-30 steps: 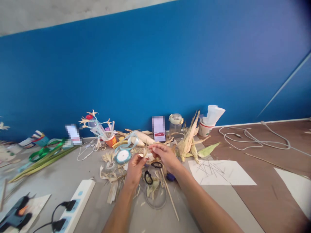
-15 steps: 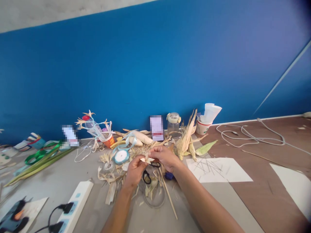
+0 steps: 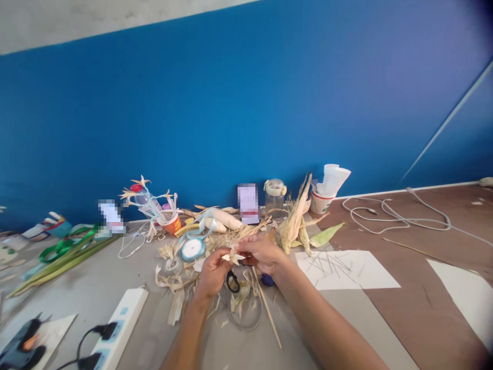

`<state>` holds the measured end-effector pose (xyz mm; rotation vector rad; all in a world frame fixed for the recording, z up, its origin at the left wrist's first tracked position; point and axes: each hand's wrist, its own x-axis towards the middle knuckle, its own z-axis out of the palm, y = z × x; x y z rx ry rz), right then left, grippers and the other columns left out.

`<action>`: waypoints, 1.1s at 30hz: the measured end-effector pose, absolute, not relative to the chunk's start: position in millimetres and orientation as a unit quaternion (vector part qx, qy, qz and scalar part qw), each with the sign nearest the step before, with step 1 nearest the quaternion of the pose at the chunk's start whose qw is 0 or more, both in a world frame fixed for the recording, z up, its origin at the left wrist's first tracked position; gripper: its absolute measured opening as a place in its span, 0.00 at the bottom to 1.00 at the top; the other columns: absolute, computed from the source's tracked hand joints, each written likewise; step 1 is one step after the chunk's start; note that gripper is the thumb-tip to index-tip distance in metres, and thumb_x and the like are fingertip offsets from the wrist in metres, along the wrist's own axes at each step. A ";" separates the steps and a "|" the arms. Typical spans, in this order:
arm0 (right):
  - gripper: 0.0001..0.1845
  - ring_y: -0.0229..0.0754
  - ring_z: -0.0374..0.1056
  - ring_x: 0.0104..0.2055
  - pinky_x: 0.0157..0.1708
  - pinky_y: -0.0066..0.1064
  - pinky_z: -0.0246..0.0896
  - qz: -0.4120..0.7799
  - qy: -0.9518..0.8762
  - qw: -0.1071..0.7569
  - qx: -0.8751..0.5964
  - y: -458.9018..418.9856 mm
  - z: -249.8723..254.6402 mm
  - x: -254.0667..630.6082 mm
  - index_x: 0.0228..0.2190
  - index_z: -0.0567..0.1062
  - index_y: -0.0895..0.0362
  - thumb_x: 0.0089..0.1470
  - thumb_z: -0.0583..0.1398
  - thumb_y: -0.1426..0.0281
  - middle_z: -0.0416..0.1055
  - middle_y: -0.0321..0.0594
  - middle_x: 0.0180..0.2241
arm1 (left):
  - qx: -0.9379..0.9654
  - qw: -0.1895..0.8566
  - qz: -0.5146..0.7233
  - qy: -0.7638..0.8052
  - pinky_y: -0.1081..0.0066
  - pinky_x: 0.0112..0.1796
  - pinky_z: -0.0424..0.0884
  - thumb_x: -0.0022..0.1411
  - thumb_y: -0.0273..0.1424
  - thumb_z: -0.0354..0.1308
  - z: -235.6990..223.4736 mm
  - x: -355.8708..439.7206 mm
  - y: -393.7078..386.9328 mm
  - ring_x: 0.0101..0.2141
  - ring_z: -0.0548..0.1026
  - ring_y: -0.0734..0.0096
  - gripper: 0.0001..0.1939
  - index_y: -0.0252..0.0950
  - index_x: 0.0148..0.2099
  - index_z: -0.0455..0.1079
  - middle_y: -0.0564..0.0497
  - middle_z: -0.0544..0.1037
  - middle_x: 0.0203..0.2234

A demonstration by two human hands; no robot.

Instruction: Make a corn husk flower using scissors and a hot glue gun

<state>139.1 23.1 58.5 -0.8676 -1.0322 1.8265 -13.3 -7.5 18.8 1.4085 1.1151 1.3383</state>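
A small cream-coloured flower (image 3: 233, 256) with pointed petals, seemingly of corn husk, is pinched between my two hands. My left hand (image 3: 212, 270) grips it from the left, fingers closed. From the right, the fingertips of my right hand (image 3: 262, 253) also close on it. Just below lie black-handled scissors (image 3: 233, 282), partly hidden by my hands. Nearby are a loop of grey wire (image 3: 246, 327), a thin stick (image 3: 270, 314) and husk scraps (image 3: 176, 306). A light blue ribbon spool (image 3: 193, 248) rests left of my left hand.
Dried corn husks (image 3: 293, 231) stand at right, by a lidded jar (image 3: 275, 198) and a paper cup (image 3: 322, 202). Thin wires lie on white paper (image 3: 370, 272). A power strip (image 3: 123, 318) and a glue gun (image 3: 23, 339) occupy the front left. An orange cup (image 3: 173, 224) holds husk flowers.
The petals of the flower have turned toward me and now show spread out between my fingers. My hands stay close together. The view has shifted slightly to the right.
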 end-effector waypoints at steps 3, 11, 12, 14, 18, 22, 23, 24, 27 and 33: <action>0.13 0.31 0.57 0.17 0.18 0.25 0.51 0.791 -0.343 0.375 -0.340 22.6 65.1 141.5 0.16 0.69 0.60 0.32 0.68 0.67 0.64 0.33 0.14 | 0.554 0.438 0.546 0.449 0.70 0.34 0.65 0.44 0.30 0.64 21.7 -12.0 -7.9 0.29 0.70 0.68 0.07 0.37 0.30 0.74 0.51 0.75 0.26; 0.15 0.32 0.58 0.21 0.21 0.25 0.52 0.747 -0.315 0.472 -0.346 23.5 80.5 155.7 0.20 0.71 0.59 0.43 0.62 0.59 0.66 0.35 0.21 | 0.523 0.457 0.563 0.448 0.71 0.32 0.65 0.45 0.30 0.64 14.1 -13.8 -4.6 0.28 0.71 0.69 0.07 0.36 0.31 0.74 0.51 0.76 0.26; 0.16 0.32 0.58 0.22 0.22 0.25 0.52 0.737 -0.344 0.459 -0.356 22.2 81.2 155.4 0.20 0.72 0.59 0.44 0.61 0.58 0.67 0.35 0.21 | 0.523 0.457 0.562 0.449 0.71 0.32 0.65 0.45 0.31 0.63 13.3 -14.5 -4.2 0.27 0.71 0.70 0.08 0.36 0.31 0.74 0.51 0.76 0.26; 0.16 0.32 0.57 0.22 0.22 0.24 0.51 0.720 -0.410 0.429 -0.359 18.9 81.3 153.4 0.21 0.73 0.59 0.43 0.62 0.58 0.66 0.34 0.20 | 0.526 0.462 0.556 0.448 0.71 0.31 0.65 0.46 0.32 0.63 12.2 -15.9 -3.6 0.26 0.70 0.70 0.08 0.36 0.32 0.73 0.51 0.75 0.25; 0.09 0.30 0.52 0.20 0.21 0.24 0.45 0.702 -0.483 0.383 -0.357 15.0 77.5 147.5 0.20 0.73 0.58 0.39 0.65 0.65 0.62 0.30 0.17 | 0.536 0.469 0.546 0.440 0.71 0.31 0.65 0.48 0.32 0.63 12.7 -16.3 -4.3 0.27 0.70 0.70 0.08 0.36 0.32 0.73 0.51 0.75 0.25; 0.08 0.29 0.49 0.17 0.19 0.25 0.42 0.714 -0.463 0.378 -0.365 16.1 72.1 142.6 0.15 0.71 0.58 0.38 0.63 0.69 0.60 0.29 0.13 | 0.548 0.461 0.543 0.439 0.71 0.33 0.66 0.47 0.30 0.63 15.5 -14.6 -6.3 0.30 0.71 0.69 0.07 0.37 0.32 0.74 0.50 0.76 0.28; 0.08 0.29 0.49 0.16 0.19 0.25 0.42 0.722 -0.453 0.376 -0.365 16.6 71.3 141.8 0.14 0.71 0.58 0.38 0.63 0.69 0.60 0.29 0.13 | 0.550 0.463 0.540 0.437 0.71 0.34 0.66 0.47 0.30 0.63 16.1 -14.1 -6.7 0.30 0.71 0.68 0.06 0.37 0.32 0.74 0.50 0.76 0.28; 0.09 0.29 0.49 0.16 0.19 0.25 0.42 0.731 -0.442 0.373 -0.363 17.0 70.7 141.3 0.14 0.70 0.58 0.38 0.63 0.69 0.60 0.29 0.13 | 0.552 0.466 0.538 0.434 0.71 0.33 0.66 0.47 0.30 0.62 16.5 -13.7 -7.1 0.30 0.71 0.68 0.06 0.37 0.32 0.74 0.50 0.76 0.28; 0.11 0.29 0.51 0.16 0.18 0.24 0.42 0.767 -0.408 0.356 -0.344 18.9 72.1 143.9 0.13 0.69 0.59 0.36 0.65 0.68 0.61 0.31 0.13 | 0.558 0.460 0.540 0.431 0.71 0.34 0.65 0.47 0.30 0.62 16.7 -12.2 -7.6 0.31 0.71 0.68 0.06 0.37 0.31 0.74 0.50 0.76 0.28; 0.15 0.29 0.53 0.18 0.20 0.24 0.50 0.793 -0.312 0.436 -0.290 26.4 83.4 165.7 0.16 0.67 0.59 0.35 0.67 0.65 0.63 0.31 0.15 | 0.527 0.484 0.540 0.443 0.72 0.31 0.66 0.46 0.33 0.64 15.7 -9.3 -6.5 0.28 0.72 0.69 0.09 0.35 0.31 0.73 0.50 0.76 0.26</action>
